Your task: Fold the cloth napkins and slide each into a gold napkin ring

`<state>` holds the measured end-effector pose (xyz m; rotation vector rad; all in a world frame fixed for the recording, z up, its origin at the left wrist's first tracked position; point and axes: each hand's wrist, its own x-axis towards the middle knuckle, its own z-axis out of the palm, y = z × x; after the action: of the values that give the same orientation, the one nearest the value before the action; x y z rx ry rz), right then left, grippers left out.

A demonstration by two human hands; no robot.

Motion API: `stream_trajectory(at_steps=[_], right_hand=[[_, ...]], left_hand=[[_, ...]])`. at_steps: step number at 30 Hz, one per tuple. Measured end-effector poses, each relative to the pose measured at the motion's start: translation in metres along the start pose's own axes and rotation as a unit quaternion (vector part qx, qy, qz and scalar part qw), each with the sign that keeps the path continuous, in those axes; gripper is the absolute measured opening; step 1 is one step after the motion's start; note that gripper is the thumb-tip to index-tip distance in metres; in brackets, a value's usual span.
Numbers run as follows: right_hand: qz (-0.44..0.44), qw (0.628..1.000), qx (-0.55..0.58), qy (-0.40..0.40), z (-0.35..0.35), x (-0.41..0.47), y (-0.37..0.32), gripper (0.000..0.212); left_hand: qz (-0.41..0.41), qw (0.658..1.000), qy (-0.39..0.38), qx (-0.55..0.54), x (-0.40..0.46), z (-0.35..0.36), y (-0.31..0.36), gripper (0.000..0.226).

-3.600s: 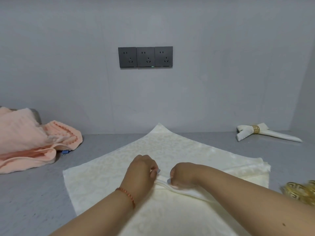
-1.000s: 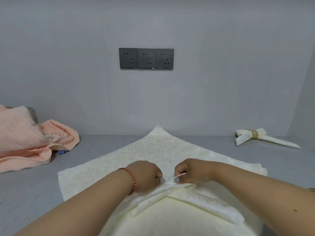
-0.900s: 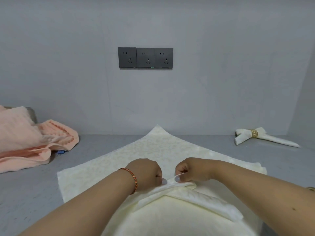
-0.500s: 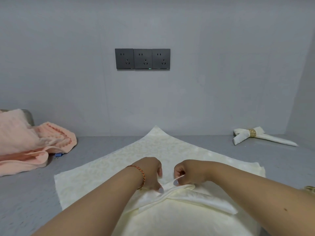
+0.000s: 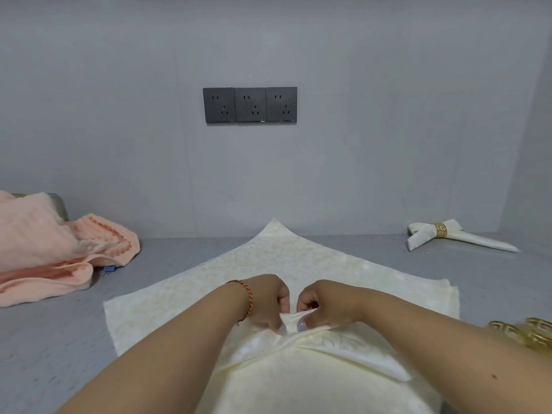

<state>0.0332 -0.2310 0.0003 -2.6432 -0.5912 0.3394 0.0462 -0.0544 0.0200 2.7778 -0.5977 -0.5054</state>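
Cream damask cloth napkin (image 5: 298,264) lies flat on the grey counter (image 5: 179,252), its near edge rolled into a band running left to right under us. Our left hand (image 5: 265,303) and right hand (image 5: 325,306) both pinch that band at its middle, thumbs nearly touching. The gold napkin rings (image 5: 525,333) sit just beside our right forearm, seemingly nearer that hand.

Cream napkin (image 5: 298,264): woven cloth, showing a faint damask pattern and soft sheen. Napkin rings (image 5: 525,331): looking like polished gold metal, glossy, fretwork cut. Countertop (image 5: 59,339): appearing matt grey, finely speckled. Peach towel (image 5: 44,249): showing fluffy, ribbed terry. Sockets (image 5: 250,104): presenting dark matt plastic.
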Motion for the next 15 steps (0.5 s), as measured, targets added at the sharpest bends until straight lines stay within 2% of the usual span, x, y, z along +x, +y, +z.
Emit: stream_trajectory(at_steps=[6, 11, 15], right_hand=[[-0.041, 0.997, 0.051, 0.051, -0.002, -0.021, -0.012, 0.007], [-0.056, 0.995, 0.056, 0.058, -0.019, -0.041, -0.021, 0.011], [-0.048, 0.994, 0.065, 0.071, -0.024, -0.059, -0.023, 0.010]], left_hand=[[0.056, 0.997, 0.021, -0.054, -0.025, -0.010, -0.002, 0.026], [0.125, 0.987, 0.064, -0.078, -0.048, -0.016, 0.010, 0.029], [0.167, 0.981, 0.065, -0.080, -0.068, -0.016, 0.028, 0.014]])
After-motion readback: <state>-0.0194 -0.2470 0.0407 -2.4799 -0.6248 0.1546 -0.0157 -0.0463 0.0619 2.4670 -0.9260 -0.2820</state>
